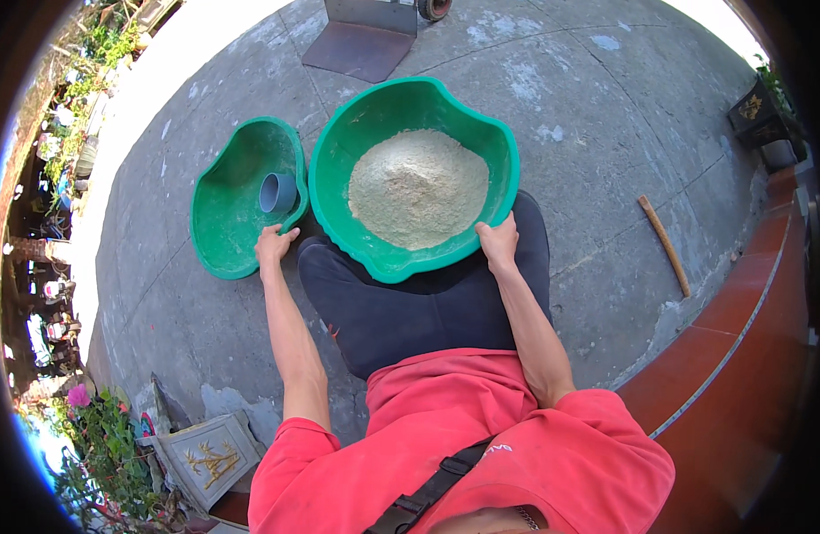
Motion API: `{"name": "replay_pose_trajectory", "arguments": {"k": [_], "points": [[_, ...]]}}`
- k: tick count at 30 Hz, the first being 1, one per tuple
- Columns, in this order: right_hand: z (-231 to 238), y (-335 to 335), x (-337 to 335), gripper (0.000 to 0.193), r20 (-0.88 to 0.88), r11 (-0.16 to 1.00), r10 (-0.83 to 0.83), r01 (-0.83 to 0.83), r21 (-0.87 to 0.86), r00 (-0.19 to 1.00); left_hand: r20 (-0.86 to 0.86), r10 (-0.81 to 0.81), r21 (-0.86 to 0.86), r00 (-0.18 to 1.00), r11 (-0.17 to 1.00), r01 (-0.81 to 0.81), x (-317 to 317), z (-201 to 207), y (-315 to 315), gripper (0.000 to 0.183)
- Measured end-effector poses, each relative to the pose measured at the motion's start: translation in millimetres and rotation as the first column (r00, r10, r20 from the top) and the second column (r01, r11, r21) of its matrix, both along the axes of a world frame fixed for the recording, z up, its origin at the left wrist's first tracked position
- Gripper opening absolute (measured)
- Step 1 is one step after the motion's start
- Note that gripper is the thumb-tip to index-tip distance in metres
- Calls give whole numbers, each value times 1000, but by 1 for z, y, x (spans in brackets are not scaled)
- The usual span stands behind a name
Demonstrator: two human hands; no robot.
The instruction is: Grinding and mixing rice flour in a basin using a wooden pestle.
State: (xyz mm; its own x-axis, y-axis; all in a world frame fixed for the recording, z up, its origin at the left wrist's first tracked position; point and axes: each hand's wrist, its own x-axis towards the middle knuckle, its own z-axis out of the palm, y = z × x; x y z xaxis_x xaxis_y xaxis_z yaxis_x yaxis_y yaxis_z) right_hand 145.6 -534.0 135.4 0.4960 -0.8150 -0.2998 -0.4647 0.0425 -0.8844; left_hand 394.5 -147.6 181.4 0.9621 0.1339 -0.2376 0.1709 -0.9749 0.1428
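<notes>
A large green basin (324,169) rests at my knees, holding a broad heap of pale, coarse powder (419,187). My right hand (499,242) grips its near right rim, thumb on top and fingers beneath. To the left, a second green basin (216,227) stands on the ground, with a light dusting on its inner wall. Inside it, against the right side, lies a blue-grey cup (277,193) tipped on its side. The near right rim of this basin is pinched by my left hand (272,245); part of the fingers is hidden behind the rim.
Grey concrete (597,169) spreads around me. Beyond the basins stands a metal plate of a hand truck (361,49) with a wheel (434,9). A wooden stick (665,246) lies right, near a red tiled step (730,329). Flower planters (210,458) stand at lower left.
</notes>
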Motion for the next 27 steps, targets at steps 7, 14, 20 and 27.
{"name": "replay_pose_trajectory", "arguments": {"k": [7,14,20,27], "points": [[13,-4,-19,52,32,985,171,-171,5,985,31,-86,74,996,994,84,-41,11,-1,65],[49,-54,-68,65,168,807,460,-489,332,872,109,-31,180,994,984,11,-71,19,-20,58],[-26,-213,-119,45,7,970,224,-224,89,974,239,10,245,971,967,-70,-84,7,-19,61],[-119,-388,-200,77,-696,821,-326,-173,-544,640,187,-31,365,982,930,-40,-78,15,-32,67]]}}
